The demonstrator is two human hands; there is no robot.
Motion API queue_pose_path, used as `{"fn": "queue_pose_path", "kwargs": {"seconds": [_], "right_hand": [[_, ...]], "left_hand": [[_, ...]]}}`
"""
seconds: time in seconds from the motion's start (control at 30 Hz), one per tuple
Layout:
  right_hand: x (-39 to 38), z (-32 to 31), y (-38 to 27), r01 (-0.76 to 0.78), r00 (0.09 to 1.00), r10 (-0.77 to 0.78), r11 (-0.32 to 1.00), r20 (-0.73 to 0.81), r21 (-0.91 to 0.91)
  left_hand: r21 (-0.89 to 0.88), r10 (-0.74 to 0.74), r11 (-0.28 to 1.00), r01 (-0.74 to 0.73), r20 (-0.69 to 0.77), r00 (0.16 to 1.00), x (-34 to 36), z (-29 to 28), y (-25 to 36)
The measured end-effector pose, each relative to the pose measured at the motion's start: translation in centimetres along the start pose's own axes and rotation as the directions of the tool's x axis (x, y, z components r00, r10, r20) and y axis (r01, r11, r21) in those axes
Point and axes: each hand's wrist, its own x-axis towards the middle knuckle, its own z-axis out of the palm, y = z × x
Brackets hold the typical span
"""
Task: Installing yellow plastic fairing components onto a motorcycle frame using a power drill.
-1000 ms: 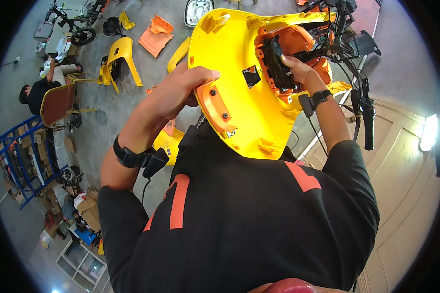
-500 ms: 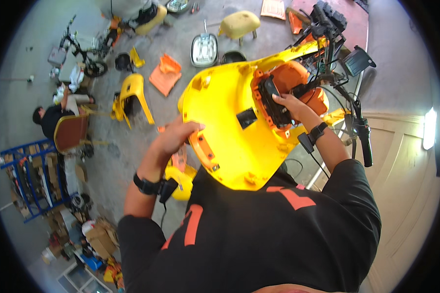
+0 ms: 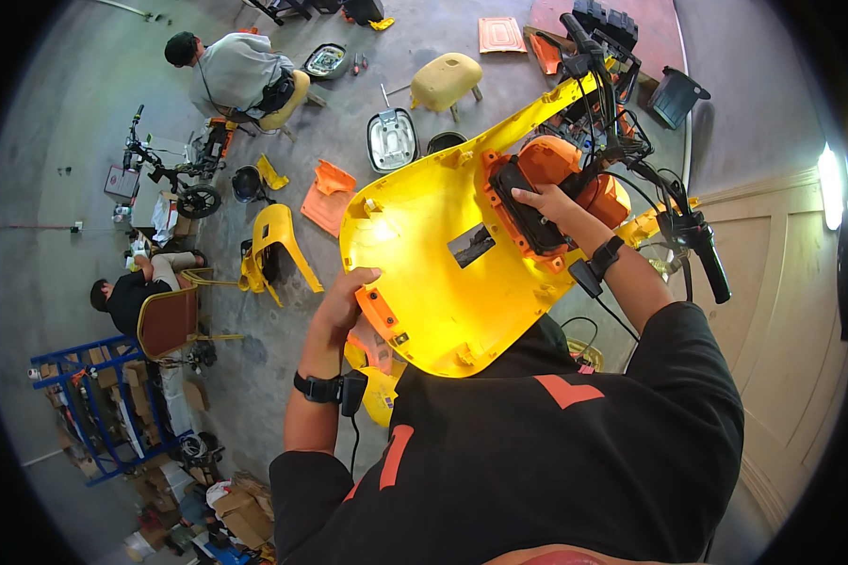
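Yellow panel, head view: the yellow panel (image 3: 410, 268) sits in front of the person's dark shirt (image 3: 556, 461), above the floor (image 3: 264, 405), its ribbed inner face turned up and its far arm reaching toward the handlebar (image 3: 711, 266); whether it is fastened there cannot be told.
Left hand: the left hand (image 3: 341, 297) grips the panel's left rim, thumb over the inner face just beside the orange strip (image 3: 379, 312), fingers out of sight beneath.
Right hand: the right hand (image 3: 551, 207) appears to grip the black insert (image 3: 516, 193) set in the orange housing (image 3: 543, 162); its thumb lies on top and its fingers are hidden.
Weight: the panel looks like thin moulded plastic, so probably light for its breadth but awkward; the housing and insert likely pull the balance to the right.
Stiffness: it holds its curve between both hands and should be stiff overall, with some flex along the wide lower edge.
Surface: the glossy sheen suggests bare fingers could slide.
Fragile spots: the small clips (image 3: 465, 354) along the rim and the edges of the rectangular opening (image 3: 472, 247) would probably crack under a hard squeeze.
Best hold: the smooth left rim, plus the housing's solid body.
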Motion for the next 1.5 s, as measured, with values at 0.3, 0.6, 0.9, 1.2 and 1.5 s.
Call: {"fn": "queue_pose_path", "kwargs": {"seconds": [0.3, 0.6, 0.9, 1.2, 1.5], "right_hand": [[-0.3, 0.6, 0.5, 0.02, 0.989, -0.071, 0.936, -0.133, -0.352], [-1.3, 1.7, 0.8, -0.098, 0.967, 0.025, 0.954, -0.253, -0.283], [-1.3, 1.7, 0.1, -0.164, 0.956, 0.074, 0.936, -0.284, -0.311], [0.3, -0.7, 2.2, -0.126, 0.989, 0.097, 0.948, -0.112, -0.293], [-1.1, 1.1, -0.3, -0.193, 0.976, 0.174, 0.969, -0.128, -0.154]], "left_hand": [[-0.023, 0.042, 0.999, -0.044, -0.065, 0.997, 0.5, -0.4, 0.6], [0.05, 0.082, 0.996, -0.075, -0.141, 0.987, 2.1, -3.9, -2.1], [0.083, -0.028, 0.995, 0.046, -0.205, 0.978, 2.8, -4.9, -3.1], [0.038, -0.036, 0.998, 0.046, -0.238, 0.97, 3.2, -5.1, -3.7], [0.08, -0.031, 0.995, 0.058, -0.31, 0.95, 3.4, -6.3, -3.6]]}}
